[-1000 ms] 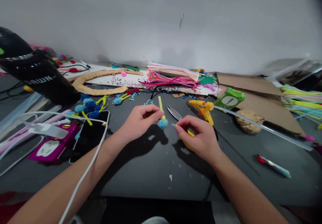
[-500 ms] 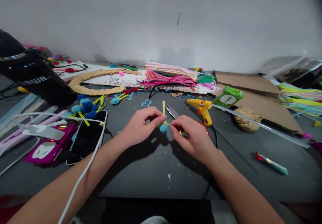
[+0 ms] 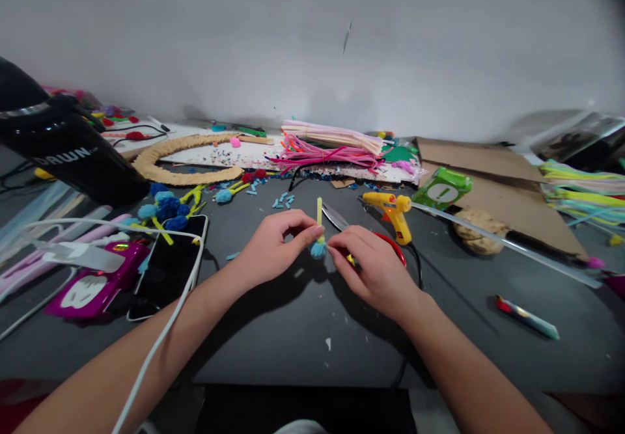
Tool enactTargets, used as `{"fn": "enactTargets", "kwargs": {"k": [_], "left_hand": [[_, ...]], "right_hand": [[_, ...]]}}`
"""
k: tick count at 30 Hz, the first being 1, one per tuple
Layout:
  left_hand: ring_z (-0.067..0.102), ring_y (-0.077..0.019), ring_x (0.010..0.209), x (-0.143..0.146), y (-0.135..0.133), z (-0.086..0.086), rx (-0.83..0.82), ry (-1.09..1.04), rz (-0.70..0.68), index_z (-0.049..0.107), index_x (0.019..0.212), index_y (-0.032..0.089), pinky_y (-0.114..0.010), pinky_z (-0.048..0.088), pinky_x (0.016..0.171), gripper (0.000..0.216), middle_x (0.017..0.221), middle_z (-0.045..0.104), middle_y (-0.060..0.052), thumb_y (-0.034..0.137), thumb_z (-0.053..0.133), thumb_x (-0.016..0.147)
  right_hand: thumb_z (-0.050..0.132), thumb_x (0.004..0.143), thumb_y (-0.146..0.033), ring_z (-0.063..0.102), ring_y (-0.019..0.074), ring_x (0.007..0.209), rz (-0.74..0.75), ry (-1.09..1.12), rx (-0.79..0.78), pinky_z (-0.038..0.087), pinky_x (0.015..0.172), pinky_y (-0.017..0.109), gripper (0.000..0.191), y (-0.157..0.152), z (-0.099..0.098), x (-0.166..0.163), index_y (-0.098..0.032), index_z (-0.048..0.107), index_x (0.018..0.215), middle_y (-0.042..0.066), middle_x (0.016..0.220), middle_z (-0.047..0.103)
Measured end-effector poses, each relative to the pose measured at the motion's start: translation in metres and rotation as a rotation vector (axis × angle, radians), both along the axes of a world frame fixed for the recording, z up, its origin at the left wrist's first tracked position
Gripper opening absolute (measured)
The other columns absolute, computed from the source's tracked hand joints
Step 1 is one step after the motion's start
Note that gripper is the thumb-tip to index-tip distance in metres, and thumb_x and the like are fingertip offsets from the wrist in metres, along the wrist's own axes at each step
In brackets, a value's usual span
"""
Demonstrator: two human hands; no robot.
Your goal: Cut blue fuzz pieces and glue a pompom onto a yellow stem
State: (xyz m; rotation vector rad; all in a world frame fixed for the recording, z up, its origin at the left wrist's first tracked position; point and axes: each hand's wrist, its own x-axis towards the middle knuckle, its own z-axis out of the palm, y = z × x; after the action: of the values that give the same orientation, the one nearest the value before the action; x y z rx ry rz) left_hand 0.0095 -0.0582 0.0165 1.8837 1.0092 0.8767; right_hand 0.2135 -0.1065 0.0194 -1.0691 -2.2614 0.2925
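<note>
My left hand [image 3: 276,245] pinches a short yellow stick [image 3: 319,210] that stands upright and ends in a small blue pompom [image 3: 318,248]. My right hand [image 3: 374,266] has its fingers closed in a pinch, with the fingertips touching the blue pompom from the right. Both hands hover just above the dark table [image 3: 293,330]. Scissors [image 3: 336,217] with a red handle lie right behind my right hand, partly hidden by it.
A yellow glue gun [image 3: 393,210] stands behind my right hand. A phone [image 3: 168,265], a pink box [image 3: 95,284] and a white cable [image 3: 161,336] lie left. Finished blue pompom sticks [image 3: 168,207], a cardboard ring [image 3: 188,157], pink strips [image 3: 327,148] and a pen [image 3: 527,317] surround.
My right hand has moved left from beside the scissors until its fingertips meet the pompom. My left hand has shifted slightly right and nearer with the stick.
</note>
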Motion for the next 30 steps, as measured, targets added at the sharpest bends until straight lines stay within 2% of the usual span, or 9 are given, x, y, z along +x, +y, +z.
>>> {"fn": "enactTargets", "kwargs": {"k": [18,30], "left_hand": [[0.053,-0.012,0.068,0.0038,-0.002,0.0003,-0.038,0.017,0.008,0.067,0.08,0.016,-0.021,0.04,0.064,0.028,0.074,0.065,-0.001,0.04,0.057,0.092],[0.047,-0.0101,0.063,0.0041,-0.002,0.0027,-0.082,-0.016,0.01,0.066,0.08,0.014,-0.021,0.037,0.06,0.029,0.069,0.059,0.002,0.039,0.059,0.091]], "right_hand": [[0.043,0.098,-0.017,0.058,0.0212,0.086,-0.005,-0.101,0.062,0.048,0.076,0.034,0.017,-0.0011,0.0002,-0.0003,-0.016,0.059,0.103,0.011,0.094,0.066],[0.05,0.096,-0.015,0.058,0.0193,0.087,0.017,-0.009,0.072,0.048,0.078,0.033,0.014,0.0004,-0.0035,0.0012,-0.016,0.061,0.105,0.01,0.095,0.065]]}}
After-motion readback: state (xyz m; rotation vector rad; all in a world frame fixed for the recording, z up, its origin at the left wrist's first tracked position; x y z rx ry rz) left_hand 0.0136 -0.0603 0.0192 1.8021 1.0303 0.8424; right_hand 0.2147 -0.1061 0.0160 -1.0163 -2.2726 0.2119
